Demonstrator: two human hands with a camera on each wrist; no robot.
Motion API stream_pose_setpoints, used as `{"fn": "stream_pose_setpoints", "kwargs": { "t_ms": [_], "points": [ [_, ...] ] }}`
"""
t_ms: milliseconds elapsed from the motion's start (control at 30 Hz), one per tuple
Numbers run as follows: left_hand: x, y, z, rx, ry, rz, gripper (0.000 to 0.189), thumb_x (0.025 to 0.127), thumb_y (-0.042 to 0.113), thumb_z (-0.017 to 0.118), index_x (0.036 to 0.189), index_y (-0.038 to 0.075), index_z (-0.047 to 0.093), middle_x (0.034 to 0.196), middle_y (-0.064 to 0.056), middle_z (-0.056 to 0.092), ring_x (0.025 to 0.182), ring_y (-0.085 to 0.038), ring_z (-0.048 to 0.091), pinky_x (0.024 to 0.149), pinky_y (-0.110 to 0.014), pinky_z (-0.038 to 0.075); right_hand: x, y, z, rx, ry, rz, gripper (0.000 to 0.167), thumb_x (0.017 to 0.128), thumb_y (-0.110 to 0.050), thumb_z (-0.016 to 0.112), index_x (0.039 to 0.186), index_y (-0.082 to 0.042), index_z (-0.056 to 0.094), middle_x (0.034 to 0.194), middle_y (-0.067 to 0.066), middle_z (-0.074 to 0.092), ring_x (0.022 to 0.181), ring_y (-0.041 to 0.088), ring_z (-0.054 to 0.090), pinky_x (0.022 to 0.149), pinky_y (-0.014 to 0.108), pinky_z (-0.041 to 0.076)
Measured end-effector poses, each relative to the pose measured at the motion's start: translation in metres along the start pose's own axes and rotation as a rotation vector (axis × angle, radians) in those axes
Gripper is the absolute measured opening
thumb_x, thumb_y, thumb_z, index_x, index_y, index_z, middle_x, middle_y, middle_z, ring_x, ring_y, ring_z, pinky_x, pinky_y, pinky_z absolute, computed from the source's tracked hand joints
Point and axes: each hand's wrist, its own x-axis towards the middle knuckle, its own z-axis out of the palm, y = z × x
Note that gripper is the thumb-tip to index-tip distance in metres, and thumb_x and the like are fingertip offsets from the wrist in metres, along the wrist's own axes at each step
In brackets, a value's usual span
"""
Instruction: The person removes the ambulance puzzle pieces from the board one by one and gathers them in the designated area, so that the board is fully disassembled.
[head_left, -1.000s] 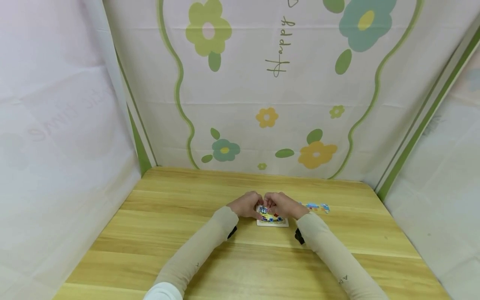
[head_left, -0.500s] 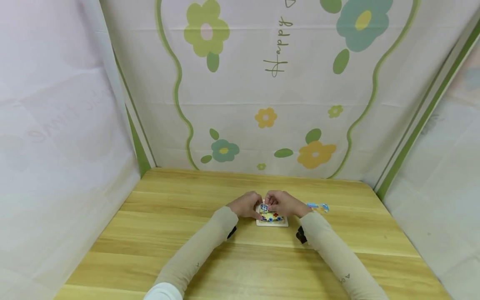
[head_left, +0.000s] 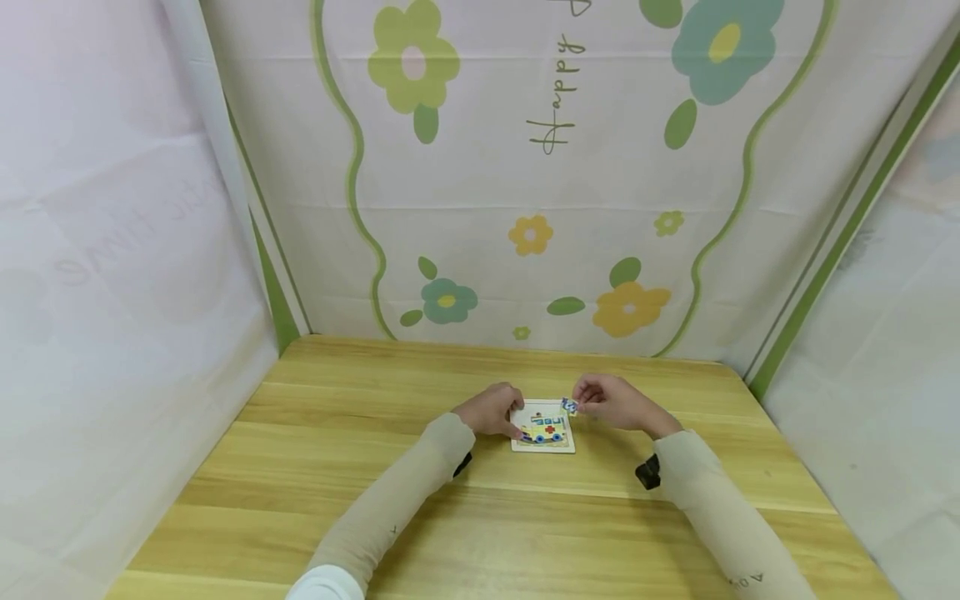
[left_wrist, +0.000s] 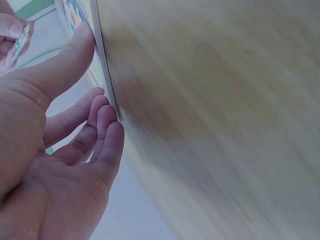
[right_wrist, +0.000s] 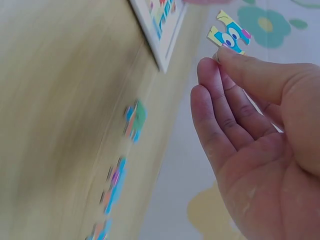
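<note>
A small jigsaw tray (head_left: 543, 451) with a pale rim and a partly assembled yellow ambulance picture lies on the table. My left hand (head_left: 491, 409) holds its left side, thumb on the face and fingers against the edge; the left wrist view shows that edge (left_wrist: 106, 65) close up. Just over the tray's upper right corner, my right hand (head_left: 617, 403) pinches a jigsaw piece (head_left: 569, 406) between thumb and fingers. Blue with cartoon eyes and a yellow border, this piece (right_wrist: 231, 34) is raised clear of the table in the right wrist view.
Several loose jigsaw pieces lie in a row on the wooden table (head_left: 420, 517); the right wrist view shows a green-and-blue one (right_wrist: 136, 120) nearest the tray. My right hand hides them in the head view. A flowered cloth wall (head_left: 465, 183) rises behind the table.
My right hand has lifted the eyed piece off the tray and moved right with it, uncovering the upper part of the picture. My left hand has stayed at the tray's left side.
</note>
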Motion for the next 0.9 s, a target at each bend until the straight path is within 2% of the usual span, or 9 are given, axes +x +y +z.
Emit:
{"fn": "stream_pose_setpoints", "kwargs": {
  "t_ms": [100,267,400,633,900],
  "points": [
    [-0.001,0.000,0.000,0.011,0.003,0.000,0.051,0.089,0.026,0.087,0.129,0.001,0.068,0.122,-0.009,0.066,0.102,-0.013,0.055,0.095,-0.028,0.053,-0.012,0.008,-0.006,0.020,0.020,-0.010,0.006,0.103,-0.005,0.067,0.109,-0.003,0.066,0.104,0.013,0.070,0.096,0.028,0.067,0.081,0.036,0.058],
    [-0.002,0.000,0.000,0.024,-0.001,0.000,0.051,0.090,0.027,0.087,0.130,0.002,0.068,0.123,-0.008,0.066,0.102,-0.012,0.055,0.096,-0.027,0.053,-0.027,0.022,-0.011,0.058,0.046,-0.013,0.009,0.103,-0.005,0.066,0.111,0.000,0.068,0.107,0.017,0.071,0.097,0.027,0.067,0.082,0.028,0.058],
    [-0.001,0.000,0.001,0.016,0.000,-0.005,0.051,0.090,0.027,0.087,0.130,0.003,0.068,0.123,-0.007,0.067,0.102,-0.011,0.055,0.096,-0.027,0.053,-0.034,0.029,-0.013,0.082,0.069,0.003,0.013,0.105,-0.007,0.065,0.115,0.000,0.068,0.109,0.017,0.071,0.098,0.027,0.066,0.082,0.029,0.058],
    [-0.002,0.000,0.002,0.012,-0.003,-0.004,0.051,0.091,0.027,0.086,0.132,0.003,0.068,0.124,-0.007,0.066,0.104,-0.012,0.056,0.097,-0.027,0.053,-0.040,0.038,-0.009,0.099,0.089,0.089,0.014,0.103,-0.008,0.067,0.115,-0.003,0.072,0.109,0.013,0.072,0.098,0.018,0.065,0.084,0.028,0.058],
    [-0.001,-0.001,0.002,0.009,0.000,-0.013,0.051,0.090,0.027,0.086,0.131,0.003,0.068,0.124,-0.006,0.066,0.105,-0.011,0.056,0.097,-0.028,0.053,-0.041,0.051,0.000,0.063,0.070,0.111,0.013,0.102,-0.003,0.067,0.113,0.001,0.073,0.103,0.013,0.072,0.092,0.018,0.063,0.076,0.022,0.053]
  ]
}}
